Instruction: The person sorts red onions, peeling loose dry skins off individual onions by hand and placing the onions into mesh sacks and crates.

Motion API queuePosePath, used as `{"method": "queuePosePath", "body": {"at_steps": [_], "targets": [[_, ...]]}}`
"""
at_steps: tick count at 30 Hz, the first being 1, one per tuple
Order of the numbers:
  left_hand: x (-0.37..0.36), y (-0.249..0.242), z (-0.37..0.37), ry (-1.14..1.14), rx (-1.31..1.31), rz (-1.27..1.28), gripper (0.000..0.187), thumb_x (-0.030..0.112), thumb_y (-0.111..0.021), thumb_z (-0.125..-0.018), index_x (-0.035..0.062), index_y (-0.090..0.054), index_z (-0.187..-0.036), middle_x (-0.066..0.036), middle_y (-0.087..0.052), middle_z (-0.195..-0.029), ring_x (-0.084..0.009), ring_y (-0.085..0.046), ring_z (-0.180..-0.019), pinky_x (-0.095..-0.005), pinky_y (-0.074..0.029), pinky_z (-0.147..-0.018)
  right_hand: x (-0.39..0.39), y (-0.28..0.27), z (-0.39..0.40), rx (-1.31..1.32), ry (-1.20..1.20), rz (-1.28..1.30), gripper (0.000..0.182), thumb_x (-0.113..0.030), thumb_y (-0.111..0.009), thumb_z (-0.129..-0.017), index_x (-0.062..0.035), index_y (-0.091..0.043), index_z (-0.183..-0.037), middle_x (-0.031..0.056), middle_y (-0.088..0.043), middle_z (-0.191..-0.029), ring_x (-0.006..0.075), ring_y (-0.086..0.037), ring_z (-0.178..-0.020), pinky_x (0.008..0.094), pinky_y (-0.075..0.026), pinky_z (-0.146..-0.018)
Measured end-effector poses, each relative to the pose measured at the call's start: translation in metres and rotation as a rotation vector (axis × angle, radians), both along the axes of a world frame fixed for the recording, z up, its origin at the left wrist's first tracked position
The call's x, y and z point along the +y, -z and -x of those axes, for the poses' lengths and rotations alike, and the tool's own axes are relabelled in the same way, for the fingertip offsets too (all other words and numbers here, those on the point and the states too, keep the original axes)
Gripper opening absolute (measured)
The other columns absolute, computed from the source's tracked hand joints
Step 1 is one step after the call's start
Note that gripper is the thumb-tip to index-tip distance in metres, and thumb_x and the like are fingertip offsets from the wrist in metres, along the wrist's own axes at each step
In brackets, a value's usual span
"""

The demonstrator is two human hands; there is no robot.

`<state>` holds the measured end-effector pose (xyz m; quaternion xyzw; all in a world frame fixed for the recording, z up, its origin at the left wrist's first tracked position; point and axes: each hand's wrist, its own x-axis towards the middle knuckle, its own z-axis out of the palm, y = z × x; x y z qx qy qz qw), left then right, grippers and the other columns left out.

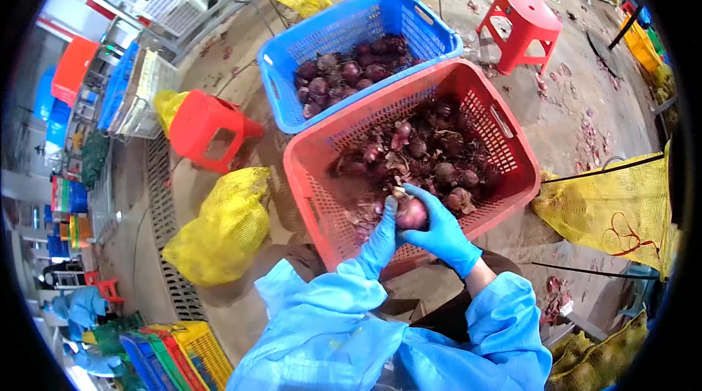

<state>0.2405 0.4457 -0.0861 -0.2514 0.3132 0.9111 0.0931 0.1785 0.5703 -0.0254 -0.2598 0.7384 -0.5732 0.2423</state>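
Note:
A red onion [412,214] is held over the near side of a red plastic crate [311,205]. My right hand [443,236], in a blue glove, curls round the onion from the right. From the other side my left hand [379,243], gloved the same, presses its fingers against the onion near its pale, dry tip. Below them in the crate lies a heap of red onions [446,172] with loose dry skins. Against the far side of this crate stands a blue crate [274,69] holding more red onions [329,84], which look smoother.
Red stools stand at the left [196,128] and back right [523,7]. A full yellow mesh sack [219,230] sits left of the crate; another yellow mesh bag [614,190] hangs on a frame at right. Onion skins litter the floor. Stacked crates [183,354] are at lower left.

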Motion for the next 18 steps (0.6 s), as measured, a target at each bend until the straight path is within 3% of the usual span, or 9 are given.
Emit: {"method": "queuePosePath", "body": {"at_steps": [2,3,4,5,7,9,11,15,18], "targets": [[-0.01,0.008,-0.017,0.251,0.072,0.178,0.052,0.052,-0.037,-0.091,0.0074,-0.052,-0.113,-0.008,-0.062,-0.096,-0.0161,-0.061,-0.078,-0.0273,-0.051,-0.067,0.004,0.017,0.0,-0.454,0.166,0.217,0.057,-0.011,-0.068,-0.07,-0.0052,-0.045,-0.122,0.0079,-0.053,-0.112,0.0189,-0.054,-0.1,0.0306,-0.046,-0.087],[-0.01,0.012,-0.019,0.236,0.171,0.397,0.042,0.043,-0.039,-0.094,0.007,-0.054,-0.107,-0.006,-0.063,-0.088,-0.0141,-0.06,-0.071,-0.0254,-0.049,-0.061,0.011,0.031,0.005,-0.642,0.278,0.296,0.051,-0.012,-0.066,-0.072,-0.0049,-0.047,-0.119,0.0075,-0.055,-0.107,0.0188,-0.055,-0.096,0.0294,-0.046,-0.085],[-0.019,0.016,-0.018,0.306,0.096,0.41,0.037,0.039,-0.041,-0.094,0.0073,-0.054,-0.108,-0.005,-0.063,-0.088,-0.0137,-0.06,-0.071,-0.0255,-0.049,-0.062,0.023,0.026,0.019,-0.782,0.167,0.406,0.041,-0.019,-0.061,-0.076,-0.0067,-0.049,-0.114,0.0066,-0.056,-0.101,0.0188,-0.057,-0.092,0.0325,-0.049,-0.08],[-0.03,0.022,-0.014,0.373,0.022,0.42,0.032,0.034,-0.044,-0.094,0.0076,-0.054,-0.108,-0.004,-0.063,-0.087,-0.0133,-0.06,-0.07,-0.0256,-0.049,-0.062,0.028,0.017,0.014,-0.921,0.472,0.45,0.04,-0.024,-0.057,-0.078,-0.0067,-0.049,-0.113,0.0099,-0.057,-0.103,0.0235,-0.058,-0.094,0.0385,-0.05,-0.079],[-0.054,0.057,-0.006,0.214,-0.243,0.419,0.024,0.025,-0.047,-0.093,0.0086,-0.054,-0.109,-0.004,-0.063,-0.087,-0.0123,-0.06,-0.07,-0.0247,-0.049,-0.062,0.042,0.007,0.026,-1.038,0.521,0.694,0.045,-0.028,-0.058,-0.077,-0.0058,-0.047,-0.114,0.0137,-0.056,-0.107,0.0289,-0.057,-0.096,0.0451,-0.049,-0.08],[-0.086,0.117,0.005,-0.009,-0.368,0.451,0.026,0.015,-0.046,-0.09,0.008,-0.051,-0.115,-0.005,-0.062,-0.089,-0.0122,-0.061,-0.071,-0.0247,-0.049,-0.06,0.054,0.006,0.038,-1.067,0.594,0.766,0.051,-0.032,-0.059,-0.075,-0.0049,-0.046,-0.116,0.0163,-0.055,-0.111,0.0327,-0.056,-0.098,0.0487,-0.047,-0.084],[-0.116,0.168,0.025,-0.178,-0.449,0.603,0.033,0.009,-0.057,-0.083,0.0096,-0.05,-0.115,-0.004,-0.06,-0.089,-0.0129,-0.059,-0.069,-0.0283,-0.049,-0.06,0.057,0.004,0.045,-1.041,0.637,0.767,0.06,-0.034,-0.062,-0.072,-0.0044,-0.043,-0.121,0.0172,-0.053,-0.115,0.0353,-0.054,-0.105,0.0509,-0.044,-0.089],[-0.153,0.244,0.071,-0.104,-0.687,0.834,0.046,0.016,-0.064,-0.078,0.0083,-0.047,-0.121,-0.008,-0.057,-0.102,-0.0194,-0.055,-0.089,-0.0344,-0.047,-0.075,0.054,-0.017,0.046,-1.014,0.728,0.723,0.066,-0.033,-0.064,-0.07,-0.0042,-0.041,-0.124,0.018,-0.051,-0.119,0.0378,-0.052,-0.107,0.0525,-0.043,-0.091],[-0.153,0.275,0.101,0.01,-0.772,1.082,0.05,0.015,-0.067,-0.075,0.0079,-0.045,-0.121,-0.008,-0.056,-0.103,-0.0196,-0.054,-0.09,-0.0343,-0.047,-0.077,0.056,-0.017,0.053,-1.018,0.772,0.647,0.073,-0.033,-0.067,-0.067,-0.0042,-0.038,-0.127,0.0184,-0.048,-0.123,0.0387,-0.051,-0.108,0.0518,-0.043,-0.092]]}}
